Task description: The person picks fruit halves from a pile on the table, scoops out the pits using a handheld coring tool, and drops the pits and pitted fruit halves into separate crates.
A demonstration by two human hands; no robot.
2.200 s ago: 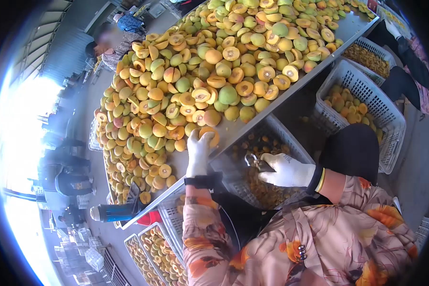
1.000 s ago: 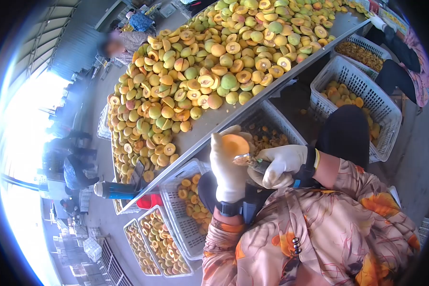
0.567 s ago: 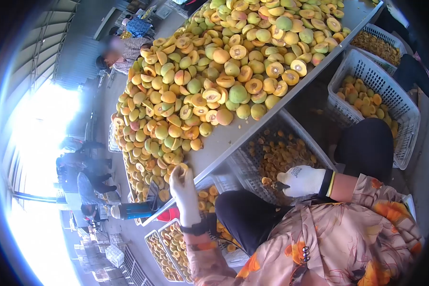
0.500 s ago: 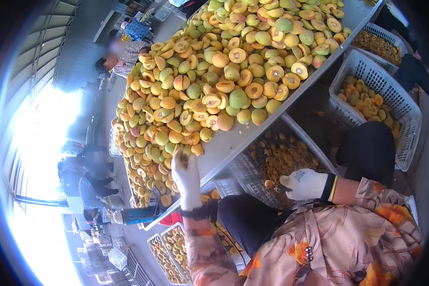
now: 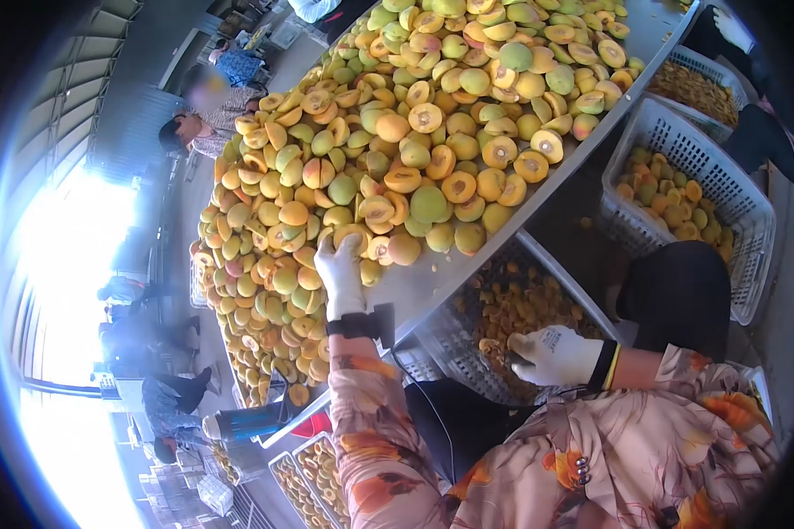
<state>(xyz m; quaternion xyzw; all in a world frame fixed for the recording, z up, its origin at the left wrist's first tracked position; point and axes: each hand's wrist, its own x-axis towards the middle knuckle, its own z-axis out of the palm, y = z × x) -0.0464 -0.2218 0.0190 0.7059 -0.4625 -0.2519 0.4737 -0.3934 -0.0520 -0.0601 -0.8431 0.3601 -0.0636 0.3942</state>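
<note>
A big heap of halved yellow-green fruit [image 5: 397, 132] covers the metal table [image 5: 432, 282]. At the heap's near side my left hand [image 5: 340, 275], in a white glove, has its fingertips around a fruit half [image 5: 351, 234]. My right hand [image 5: 558, 355], also gloved, hangs over a grey crate [image 5: 566, 280] of small brown-orange pieces [image 5: 525, 304]. Its fingers are curled together, and what they hold is hidden.
At the right stand a crate of fruit halves [image 5: 759, 207] and another of brownish pieces [image 5: 692, 93], beside a co-worker's gloved hand [image 5: 734, 31]. A blue bottle [image 5: 247, 424] lies near the table's left corner, above trays of halves [image 5: 319, 467]. Co-workers are at the upper left.
Earlier both hands met over my lap, the left with a fruit half, the right with a metal-tipped tool. They parted; my left hand has moved up the heap onto another half.
</note>
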